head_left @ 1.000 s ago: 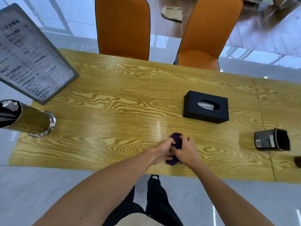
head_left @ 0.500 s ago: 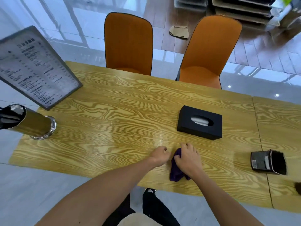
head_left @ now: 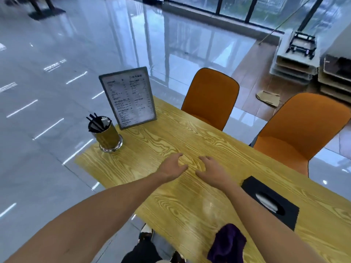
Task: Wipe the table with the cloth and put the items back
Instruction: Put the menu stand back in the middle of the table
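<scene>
Cloth (head_left: 227, 243) lies bunched behind my right wrist — soft, light, I'd pinch it anywhere. Both hands empty, fingers spread, reaching toward menu stand (head_left: 129, 97) — rigid, I'd take its side edges.

Both forearms outstretched, left hand (head_left: 171, 167) and right hand (head_left: 213, 170) empty, fingers spread.

Head view, steeply down over table (head_left: 190, 141).
</scene>
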`<state>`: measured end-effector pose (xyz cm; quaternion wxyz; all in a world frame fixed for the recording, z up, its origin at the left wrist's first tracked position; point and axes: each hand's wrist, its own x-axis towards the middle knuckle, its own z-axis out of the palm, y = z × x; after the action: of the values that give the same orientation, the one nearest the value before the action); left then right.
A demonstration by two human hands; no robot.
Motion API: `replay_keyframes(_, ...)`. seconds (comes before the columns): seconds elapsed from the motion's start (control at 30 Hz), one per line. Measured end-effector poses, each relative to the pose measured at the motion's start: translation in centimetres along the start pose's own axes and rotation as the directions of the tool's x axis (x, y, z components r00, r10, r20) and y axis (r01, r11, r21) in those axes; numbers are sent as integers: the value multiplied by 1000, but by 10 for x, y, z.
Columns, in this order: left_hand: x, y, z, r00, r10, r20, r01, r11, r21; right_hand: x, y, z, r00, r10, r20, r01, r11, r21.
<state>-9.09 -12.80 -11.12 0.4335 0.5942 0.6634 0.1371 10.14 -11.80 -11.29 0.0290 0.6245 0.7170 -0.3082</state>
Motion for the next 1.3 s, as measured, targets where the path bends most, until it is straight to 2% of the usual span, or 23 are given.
replay_keyframes(0.1,-3,-2,-34,987,36,-156,-35,999,12,19,-30,-23,996,-90,-20,90,996,-12)
replay_keyframes(0.27,4,-13,-80,942,29,-335,-31,1000,-1,50,-75,-52,978,-199,-61,201,979,34)
replay_keyframes(0.43,25,-24,-121,884,-9,-468,-26,997,-69,81,-113,-68,952,-286,-110,296,951,88)
replay_keyframes(0.67,73,-37,-180,801,-95,-591,-31,979,-199,139,-161,-78,939,-306,-155,328,933,150)
replay_keyframes(0.83,120,-56,-213,767,-182,-615,-8,956,-292,193,-189,-81,956,-239,-169,277,926,257)
replay_keyframes(0.97,162,-70,-235,705,-294,-646,-12,905,-425,238,-210,-83,972,-170,-160,219,902,373)
replay_keyframes(1.1,202,-84,-253,658,-481,-580,58,800,-597,288,-222,-81,987,-85,-133,138,876,462)
replay_keyframes(1.3,239,-102,-262,605,-621,-498,119,689,-715,339,-232,-72,996,-13,-87,60,820,570)
